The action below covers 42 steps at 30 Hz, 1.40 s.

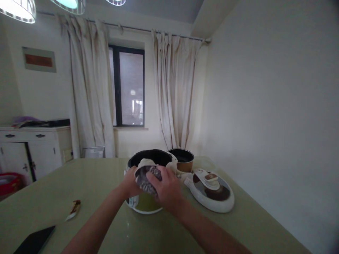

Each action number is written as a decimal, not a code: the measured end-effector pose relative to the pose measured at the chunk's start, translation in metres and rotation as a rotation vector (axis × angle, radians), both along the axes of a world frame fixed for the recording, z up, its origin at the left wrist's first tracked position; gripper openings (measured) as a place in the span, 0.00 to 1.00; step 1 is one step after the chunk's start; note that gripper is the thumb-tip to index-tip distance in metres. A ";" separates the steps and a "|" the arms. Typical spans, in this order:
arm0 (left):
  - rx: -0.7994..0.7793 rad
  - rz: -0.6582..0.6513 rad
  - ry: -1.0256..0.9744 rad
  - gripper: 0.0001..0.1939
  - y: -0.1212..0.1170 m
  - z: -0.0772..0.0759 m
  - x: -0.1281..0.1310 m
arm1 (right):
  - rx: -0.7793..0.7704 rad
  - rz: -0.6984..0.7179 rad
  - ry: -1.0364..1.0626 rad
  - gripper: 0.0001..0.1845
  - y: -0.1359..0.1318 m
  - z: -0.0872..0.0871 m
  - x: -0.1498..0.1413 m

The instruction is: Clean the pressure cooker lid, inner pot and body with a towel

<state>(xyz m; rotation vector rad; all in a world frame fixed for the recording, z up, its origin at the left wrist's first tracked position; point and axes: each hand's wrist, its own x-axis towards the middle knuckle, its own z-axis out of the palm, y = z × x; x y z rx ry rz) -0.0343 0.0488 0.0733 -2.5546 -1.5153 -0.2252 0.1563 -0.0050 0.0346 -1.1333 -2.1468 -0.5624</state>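
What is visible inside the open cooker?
In the cooker, only dark inner wall shows. The bottom is hidden, with the cloth, left hand and right hand in front.

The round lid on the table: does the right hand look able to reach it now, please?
Probably yes: the lid lies to the right of the right hand with nothing visible between them, though that hand grips a grey cloth it may need to release.

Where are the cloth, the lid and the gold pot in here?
Cloth (144,181): head view, on its grey bunched part.
Lid (215,194): head view, on its brown top.
Gold pot (186,167): head view, on its outer wall.
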 end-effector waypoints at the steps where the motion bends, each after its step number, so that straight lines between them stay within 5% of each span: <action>1: -0.016 -0.011 0.012 0.25 0.001 0.001 -0.002 | 0.051 0.003 0.042 0.34 -0.005 -0.023 -0.003; 6: -0.056 -0.014 0.055 0.28 0.000 0.013 0.013 | 0.096 0.073 0.131 0.41 -0.003 -0.120 0.028; 10: -0.053 0.003 0.024 0.32 -0.006 0.018 0.035 | 0.007 0.020 0.264 0.41 0.010 -0.152 0.057; 13: -0.045 0.037 0.006 0.36 -0.008 0.018 0.042 | -0.112 -0.115 0.619 0.36 0.020 -0.144 0.053; 18: -0.070 0.046 0.003 0.44 -0.008 0.021 0.043 | -0.031 -0.263 1.026 0.34 0.027 -0.132 0.010; 23: -0.072 0.078 -0.025 0.42 -0.010 0.022 0.046 | -0.143 -0.222 0.695 0.42 -0.001 -0.142 -0.033; 29: -0.083 0.091 -0.012 0.42 -0.013 0.025 0.048 | -0.137 0.021 0.198 0.36 -0.005 -0.096 -0.060; 32: -0.084 0.066 -0.009 0.40 -0.013 0.025 0.042 | -0.050 0.074 0.074 0.27 0.003 -0.092 -0.049; 35: -0.069 0.009 -0.084 0.36 -0.013 0.020 0.032 | -0.082 0.054 0.088 0.34 0.006 -0.104 -0.012; 39: 0.033 0.004 -0.103 0.31 -0.011 0.010 0.027 | -0.189 -0.193 0.415 0.39 0.011 -0.116 0.039; 42: 0.031 0.028 -0.078 0.30 -0.011 0.007 0.031 | -0.199 -0.343 0.659 0.37 0.012 -0.121 0.037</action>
